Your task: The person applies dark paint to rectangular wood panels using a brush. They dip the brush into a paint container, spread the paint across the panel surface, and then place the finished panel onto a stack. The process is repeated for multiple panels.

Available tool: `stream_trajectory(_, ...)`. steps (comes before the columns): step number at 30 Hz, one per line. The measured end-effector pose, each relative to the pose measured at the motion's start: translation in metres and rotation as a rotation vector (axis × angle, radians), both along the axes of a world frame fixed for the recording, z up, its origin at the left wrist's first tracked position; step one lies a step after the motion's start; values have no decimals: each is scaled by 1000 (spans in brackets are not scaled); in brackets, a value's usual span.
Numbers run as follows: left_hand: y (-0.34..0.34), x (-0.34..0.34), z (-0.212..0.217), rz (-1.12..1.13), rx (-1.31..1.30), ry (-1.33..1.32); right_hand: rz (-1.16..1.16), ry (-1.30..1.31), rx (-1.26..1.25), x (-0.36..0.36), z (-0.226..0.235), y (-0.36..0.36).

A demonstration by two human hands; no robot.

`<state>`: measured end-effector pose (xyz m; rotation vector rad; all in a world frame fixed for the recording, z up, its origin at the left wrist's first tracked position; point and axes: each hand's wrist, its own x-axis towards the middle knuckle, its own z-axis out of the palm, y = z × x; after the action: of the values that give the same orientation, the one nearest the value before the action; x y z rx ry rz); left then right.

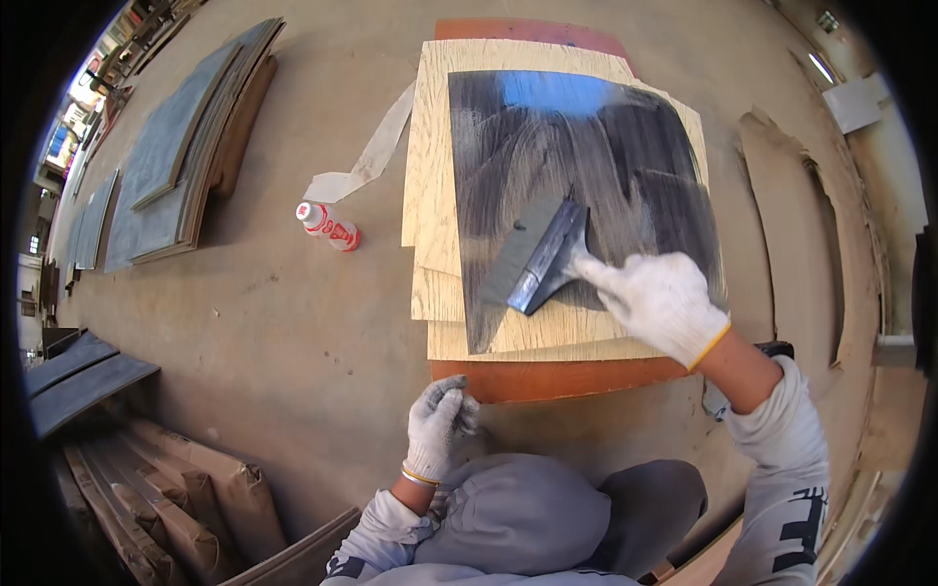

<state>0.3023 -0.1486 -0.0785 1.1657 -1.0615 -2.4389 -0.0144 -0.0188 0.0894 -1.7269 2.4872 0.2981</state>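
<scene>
My right hand (669,303), in a white knit glove with a yellow cuff, grips the handle of a wide-bladed scraper (553,256). Its blade lies slantwise over a dark, streaky sheet (606,181) with a blue patch at the far edge. Under that sheet are light wood-grain boards (430,195), stacked slightly askew on a reddish-brown board (567,379). My left hand (442,418) wears a similar glove, darkened at the fingertips. It is just off the near left corner of the stack, fingers curled together; whatever they may hold is hidden.
A white and red bottle (329,227) stands on the floor left of the stack, near a pale paper strip (366,156). Grey panels (181,146) are piled at far left. Brown wrapped bundles (210,479) lie near left, and cardboard (796,234) lies along the right.
</scene>
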Motion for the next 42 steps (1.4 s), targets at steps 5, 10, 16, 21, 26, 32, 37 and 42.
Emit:
stream_trajectory(5, 1, 11, -7, 6, -21, -43, 164, 10, 22, 23, 0, -5)
stream_trajectory(10, -8, 19, -6, 57, -26, -62, 147, -14, 32, 7, 10, 38)
stream_trajectory(16, -29, 23, 3, 88, -112, -72, -78, 48, 94, -35, 16, 115)
stream_trajectory(21, -40, 12, 34, 16, -358, -117, -405, -111, -45, -44, 18, 173)
stream_trajectory(26, -27, -25, 82, -373, -621, -145, -598, -678, -475, 27, -22, 155)
stream_trajectory(32, 5, -86, 138, -730, -1142, -14, -767, -1129, -531, 126, -53, 65)
stream_trajectory(37, -5, -91, 147, -687, -854, -100, -697, -1509, -523, 125, -29, 21)
stream_trajectory(42, -27, -88, 139, -286, -650, -95, -482, -1557, -467, 110, -38, 16)
